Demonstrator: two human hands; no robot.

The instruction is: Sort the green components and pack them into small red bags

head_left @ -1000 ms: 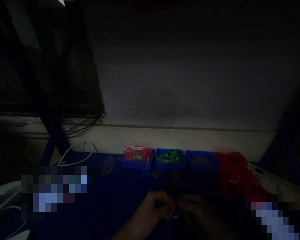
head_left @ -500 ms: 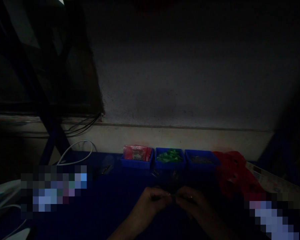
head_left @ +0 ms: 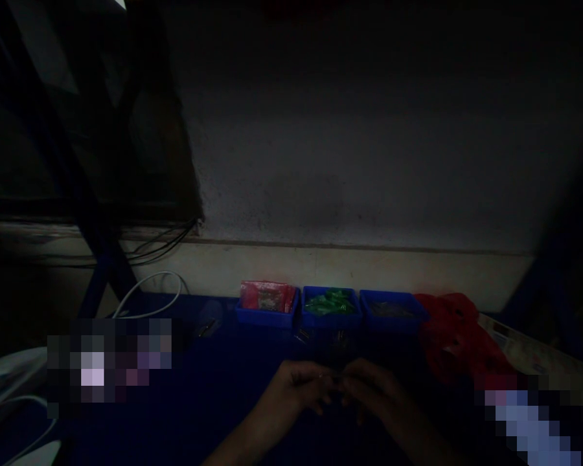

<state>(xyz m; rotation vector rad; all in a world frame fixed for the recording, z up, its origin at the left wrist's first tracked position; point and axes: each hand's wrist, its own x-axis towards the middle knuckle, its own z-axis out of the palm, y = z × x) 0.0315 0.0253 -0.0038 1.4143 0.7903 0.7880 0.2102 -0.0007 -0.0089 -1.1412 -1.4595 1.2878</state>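
Note:
In the dim head view, my left hand (head_left: 301, 387) and my right hand (head_left: 374, 391) meet fingertip to fingertip over the blue table (head_left: 214, 395). Each has thumb and index finger pinched together. Whatever sits between the fingertips is small and dark, too hard to make out. Just beyond the hands lie small clear packets, one (head_left: 302, 334) to the left and another (head_left: 340, 338) to the right, with thin metallic-looking pieces in them.
Along the wall stand a blue bin (head_left: 267, 317) of pink packets, a blue bin (head_left: 330, 320) of green packets and a blue bin (head_left: 393, 297) of greyish pieces. A red plastic bag (head_left: 454, 336) lies right; a white cable (head_left: 150, 314) and clear packet (head_left: 208, 323) lie left.
The hands stay almost in place, fingertips still together. Lower fingers of both hands now show beneath the pinch. The view has shifted very slightly.

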